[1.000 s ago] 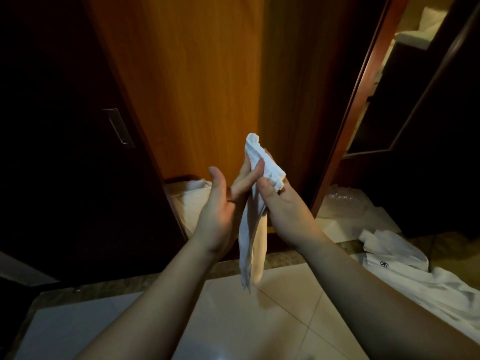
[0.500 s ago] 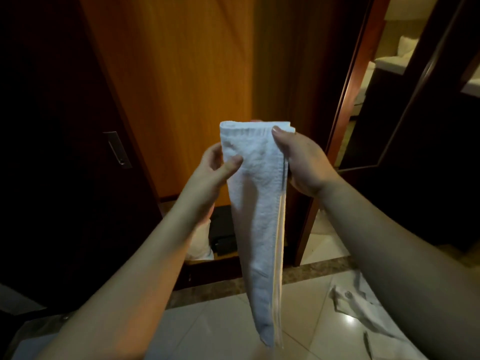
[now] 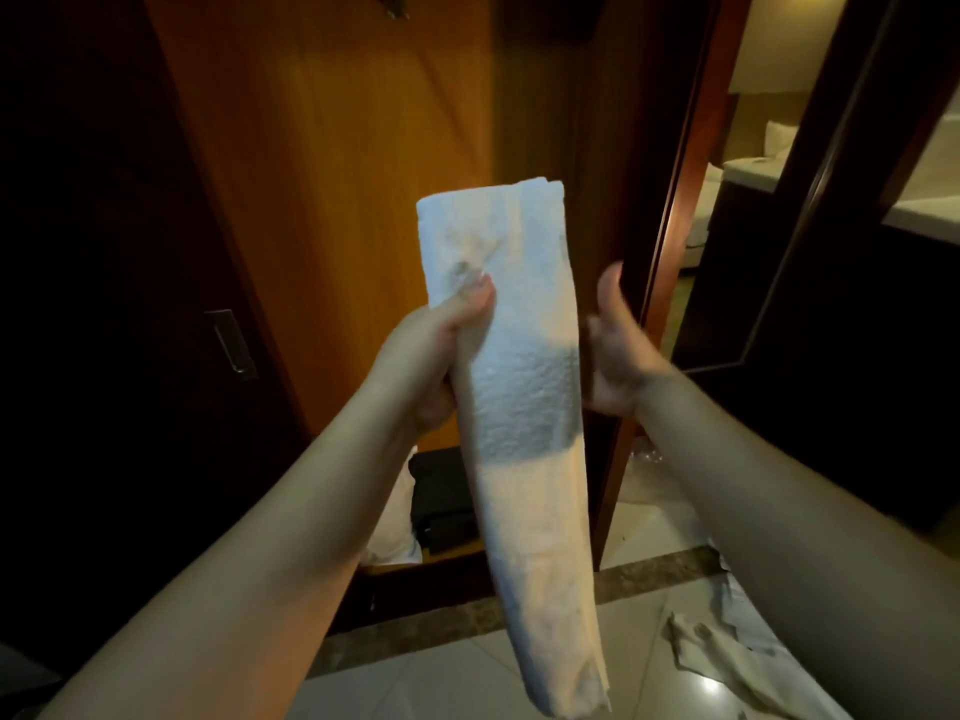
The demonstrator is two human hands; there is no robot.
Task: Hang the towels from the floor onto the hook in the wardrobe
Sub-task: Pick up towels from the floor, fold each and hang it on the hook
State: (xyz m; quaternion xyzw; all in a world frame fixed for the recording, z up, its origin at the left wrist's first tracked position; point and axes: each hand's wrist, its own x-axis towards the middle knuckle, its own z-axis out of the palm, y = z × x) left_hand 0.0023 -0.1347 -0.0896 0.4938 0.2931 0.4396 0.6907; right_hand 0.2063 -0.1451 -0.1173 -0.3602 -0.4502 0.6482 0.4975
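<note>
A folded white towel [image 3: 524, 387] hangs long and narrow in front of the open wardrobe [image 3: 332, 174]. My left hand [image 3: 431, 356] grips it at its left edge, thumb pressed on the front. My right hand [image 3: 618, 356] is beside the towel's right edge with the thumb up; its fingers are hidden behind the cloth, so I cannot tell whether they hold it. A small dark shape at the top of the wooden back panel [image 3: 395, 5] may be the hook. More white towels [image 3: 727, 652] lie on the floor at the lower right.
A dark wardrobe door with a metal handle [image 3: 231, 343] stands at the left. On the wardrobe floor sit a black box [image 3: 441, 501] and a white bundle [image 3: 395, 532]. A doorway at the right opens onto a lit room with a bed [image 3: 753, 168].
The view has tilted up. Both hands slid down from the towel's top corners to its middle; the left now grips it firmly and the right has loosened, thumb raised.
</note>
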